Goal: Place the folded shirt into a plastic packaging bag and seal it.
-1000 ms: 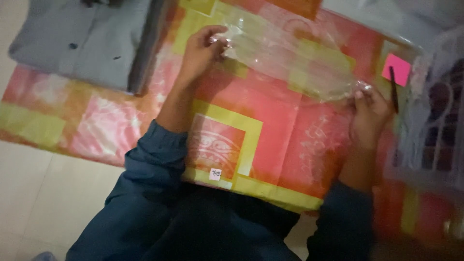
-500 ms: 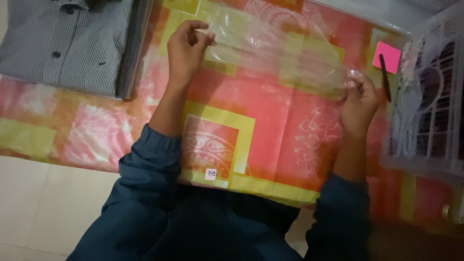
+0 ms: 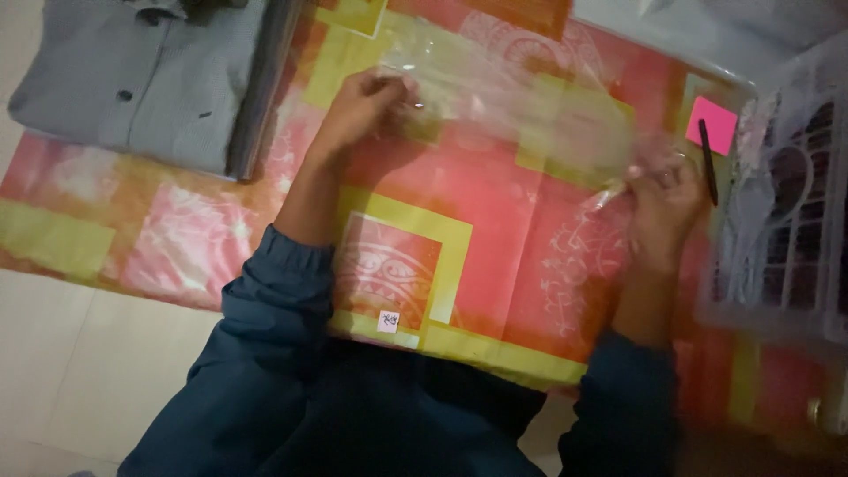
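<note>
Pink-yellow cloth (image 3: 495, 265) w/ clear bag (image 3: 521, 115); pale floor (image 3: 79, 371).

Both arms reach forward, left hand (image 3: 358, 110) and right hand (image 3: 662, 199) fingers pinched.

This looks like a home or small garment-packing room: a patterned pink and yellow cloth (image 3: 495, 265) covers the surface over a pale tiled floor (image 3: 79, 371), a folded grey shirt (image 3: 132, 79) lies at its far left corner, a white basket (image 3: 795, 230) at its right edge.
</note>
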